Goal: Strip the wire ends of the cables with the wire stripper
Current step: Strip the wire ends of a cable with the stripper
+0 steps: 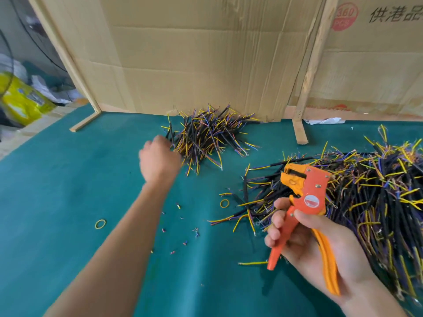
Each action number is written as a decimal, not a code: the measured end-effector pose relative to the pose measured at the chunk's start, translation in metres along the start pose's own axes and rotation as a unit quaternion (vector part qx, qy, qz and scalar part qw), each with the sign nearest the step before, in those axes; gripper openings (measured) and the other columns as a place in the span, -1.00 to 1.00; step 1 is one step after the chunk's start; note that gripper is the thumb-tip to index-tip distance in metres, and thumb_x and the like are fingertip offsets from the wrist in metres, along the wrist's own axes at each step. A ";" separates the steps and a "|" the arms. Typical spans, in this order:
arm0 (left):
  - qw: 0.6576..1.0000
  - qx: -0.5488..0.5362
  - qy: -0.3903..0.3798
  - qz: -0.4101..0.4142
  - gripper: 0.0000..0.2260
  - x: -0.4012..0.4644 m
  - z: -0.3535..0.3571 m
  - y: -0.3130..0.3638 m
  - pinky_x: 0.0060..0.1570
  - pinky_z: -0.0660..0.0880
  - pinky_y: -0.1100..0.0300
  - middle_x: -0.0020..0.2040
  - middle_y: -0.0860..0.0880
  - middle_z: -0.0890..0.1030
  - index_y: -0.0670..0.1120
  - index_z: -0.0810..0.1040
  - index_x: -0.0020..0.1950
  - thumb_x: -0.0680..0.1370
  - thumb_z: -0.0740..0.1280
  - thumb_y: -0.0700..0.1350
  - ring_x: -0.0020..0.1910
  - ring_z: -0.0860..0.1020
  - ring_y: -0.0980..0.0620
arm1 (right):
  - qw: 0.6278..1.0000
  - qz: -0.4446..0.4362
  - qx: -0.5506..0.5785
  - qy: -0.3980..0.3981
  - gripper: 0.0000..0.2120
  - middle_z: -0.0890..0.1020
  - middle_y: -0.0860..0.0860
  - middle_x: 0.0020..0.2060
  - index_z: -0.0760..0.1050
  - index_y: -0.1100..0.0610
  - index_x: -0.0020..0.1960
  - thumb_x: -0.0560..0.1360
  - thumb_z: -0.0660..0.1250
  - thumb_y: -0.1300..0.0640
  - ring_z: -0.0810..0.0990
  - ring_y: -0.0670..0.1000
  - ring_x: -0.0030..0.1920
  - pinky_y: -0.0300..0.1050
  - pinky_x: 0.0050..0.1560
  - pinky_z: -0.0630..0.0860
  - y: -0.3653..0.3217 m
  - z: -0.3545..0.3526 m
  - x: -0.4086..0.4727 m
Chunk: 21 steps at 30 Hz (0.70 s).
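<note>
Right hand (304, 239) grips the wire stripper (304, 202); blurred left hand (158, 159) beside the cable pile (206, 136).

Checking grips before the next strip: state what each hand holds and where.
Right hand grips the wire stripper by its handles. Left hand is blurred beside the small cable pile; any hold cannot be told.

Your forearms are bare right down to the lower frame edge, no sleeves showing. Your left hand (158, 156) and right hand (304, 239) wear no gloves, rings, or watch. Fingernails look short and plain.
</note>
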<state>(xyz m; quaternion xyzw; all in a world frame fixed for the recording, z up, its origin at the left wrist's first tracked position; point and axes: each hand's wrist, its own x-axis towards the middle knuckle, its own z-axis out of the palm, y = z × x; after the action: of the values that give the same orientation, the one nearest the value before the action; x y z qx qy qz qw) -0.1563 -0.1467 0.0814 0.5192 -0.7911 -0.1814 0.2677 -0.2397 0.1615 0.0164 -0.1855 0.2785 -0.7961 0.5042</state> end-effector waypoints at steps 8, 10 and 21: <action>0.998 0.061 -0.024 0.024 -0.80 0.021 0.015 -0.057 0.03 0.49 -0.06 0.12 -0.27 0.58 -0.10 0.61 0.16 0.57 0.30 -0.23 0.12 0.52 -0.30 | 1.000 0.023 -0.015 0.010 -0.62 0.59 0.25 -0.14 0.59 0.28 0.17 0.40 0.57 0.20 0.60 0.23 -0.17 0.15 -0.08 0.57 -0.002 0.006 0.000; 0.998 0.052 -0.039 -0.017 -0.76 0.025 0.012 -0.057 0.05 0.50 -0.05 0.15 -0.28 0.58 -0.09 0.59 0.21 0.56 0.32 -0.23 0.13 0.53 -0.33 | 0.999 0.024 -0.021 0.016 -0.61 0.59 0.26 -0.15 0.59 0.28 0.16 0.39 0.58 0.20 0.60 0.24 -0.19 0.15 -0.09 0.57 -0.002 0.010 -0.001; 0.975 -0.187 -0.069 -0.101 -0.95 -0.004 -0.031 -0.094 -0.08 0.51 0.04 -0.34 -0.13 0.56 -0.20 0.69 -0.07 0.51 0.45 -0.23 -0.36 0.45 -0.07 | 0.998 0.039 -0.030 0.026 -0.57 0.56 0.27 -0.18 0.60 0.30 0.13 0.33 0.62 0.19 0.57 0.24 -0.22 0.16 -0.13 0.57 -0.003 0.020 -0.001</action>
<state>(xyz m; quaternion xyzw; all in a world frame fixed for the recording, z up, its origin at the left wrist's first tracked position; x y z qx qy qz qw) -0.0680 -0.1802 0.0519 0.5231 -0.7032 -0.3877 0.2856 -0.2296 0.1580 0.0335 -0.1688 0.3229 -0.7718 0.5212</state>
